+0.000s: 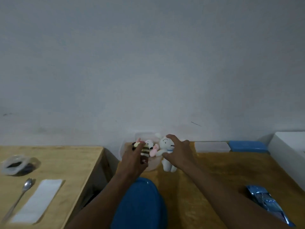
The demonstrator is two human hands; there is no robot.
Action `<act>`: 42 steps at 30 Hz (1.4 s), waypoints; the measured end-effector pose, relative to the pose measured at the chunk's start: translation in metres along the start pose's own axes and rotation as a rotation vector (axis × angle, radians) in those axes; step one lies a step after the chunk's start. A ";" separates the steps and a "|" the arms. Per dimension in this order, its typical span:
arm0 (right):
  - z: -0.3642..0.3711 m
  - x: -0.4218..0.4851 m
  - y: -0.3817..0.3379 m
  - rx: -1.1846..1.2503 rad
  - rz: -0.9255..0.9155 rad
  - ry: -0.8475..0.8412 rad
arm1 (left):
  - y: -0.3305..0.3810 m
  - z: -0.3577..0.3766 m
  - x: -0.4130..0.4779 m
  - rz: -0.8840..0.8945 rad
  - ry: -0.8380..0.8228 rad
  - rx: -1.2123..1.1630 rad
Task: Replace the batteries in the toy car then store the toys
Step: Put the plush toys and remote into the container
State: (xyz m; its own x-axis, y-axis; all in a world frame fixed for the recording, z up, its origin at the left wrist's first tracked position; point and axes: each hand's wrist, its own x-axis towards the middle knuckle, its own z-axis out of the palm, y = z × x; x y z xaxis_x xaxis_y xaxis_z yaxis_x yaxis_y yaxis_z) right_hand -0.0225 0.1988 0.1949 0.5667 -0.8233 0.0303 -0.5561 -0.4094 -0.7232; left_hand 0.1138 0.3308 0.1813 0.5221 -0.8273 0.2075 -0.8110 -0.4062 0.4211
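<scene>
I am watching the left grip (135, 156) clasping a striped plush (145, 152) just above the clear tub (145, 134), while the right grip (177, 151) is grasping the white plush (167, 164) by the head, its body standing upright beneath that grip, just beside the tub's right wall.

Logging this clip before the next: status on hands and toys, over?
Left hand grips striped plush over clear tub. Right hand grips white plush at tub's near edge. Blue lid lies off, nearer; nothing blocking.
</scene>
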 end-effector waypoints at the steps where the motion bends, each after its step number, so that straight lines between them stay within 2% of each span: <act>1: 0.006 0.009 -0.011 -0.002 0.006 0.013 | -0.010 -0.005 0.012 0.011 0.002 0.009; 7: 0.050 0.060 -0.053 -0.005 0.021 0.072 | -0.071 -0.024 0.071 0.038 -0.054 0.007; 14: 0.099 0.101 -0.049 -0.102 0.087 0.046 | -0.110 0.001 0.109 0.027 -0.170 -0.050; 19: 0.125 0.119 -0.027 -0.170 0.140 -0.027 | -0.115 0.029 0.122 0.007 -0.315 -0.034; 25: 0.144 0.125 -0.006 -0.224 0.196 -0.249 | -0.124 0.047 0.128 -0.027 -0.454 -0.016; 29: 0.158 0.129 0.001 -0.249 0.229 -0.321 | -0.126 0.050 0.129 -0.026 -0.496 -0.059; 42: 0.162 0.126 0.008 -0.265 0.153 -0.302 | -0.127 0.049 0.123 0.023 -0.474 -0.035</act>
State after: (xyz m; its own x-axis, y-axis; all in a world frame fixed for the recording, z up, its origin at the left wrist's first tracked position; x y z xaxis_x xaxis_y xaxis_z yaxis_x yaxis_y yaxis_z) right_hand 0.1431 0.1557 0.0816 0.5960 -0.7468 -0.2952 -0.7624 -0.4108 -0.5000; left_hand 0.2678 0.2617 0.1100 0.3188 -0.9253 -0.2054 -0.8073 -0.3786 0.4527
